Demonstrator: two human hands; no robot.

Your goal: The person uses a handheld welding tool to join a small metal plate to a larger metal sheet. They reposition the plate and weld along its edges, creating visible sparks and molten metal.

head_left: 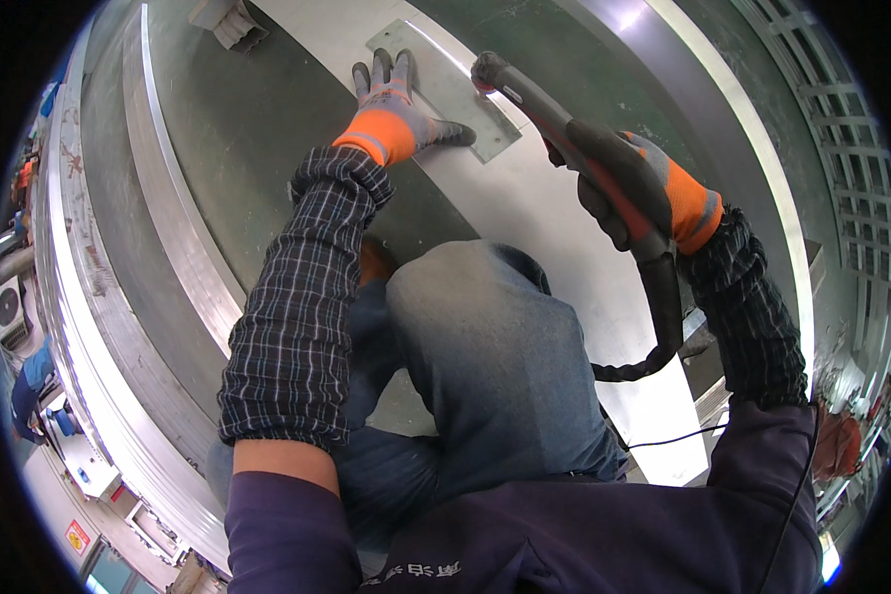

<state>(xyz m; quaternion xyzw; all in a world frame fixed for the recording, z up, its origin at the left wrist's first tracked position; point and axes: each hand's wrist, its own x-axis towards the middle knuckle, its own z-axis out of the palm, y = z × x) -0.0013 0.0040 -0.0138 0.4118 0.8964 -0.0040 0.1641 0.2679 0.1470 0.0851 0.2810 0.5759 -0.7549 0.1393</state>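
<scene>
A thin rectangular metal plate with small holes near its ends lies on a long pale metal strip. My left hand, in a grey and orange glove, is spread open at the plate's left edge, thumb stretched toward its near end. My right hand, gloved alike, is wrapped round a black and red welding gun. The gun's dark tip points left, over the plate's right edge, with a small red glow beside it. Contact between tip and plate cannot be told. A black hose runs down from the gun's grip.
My bent knee is close to the strip. Long metal profiles run along the left, and a curved-looking bright metal edge runs along the right. Metal grating stands farther right. A thin black cable crosses near my right arm.
</scene>
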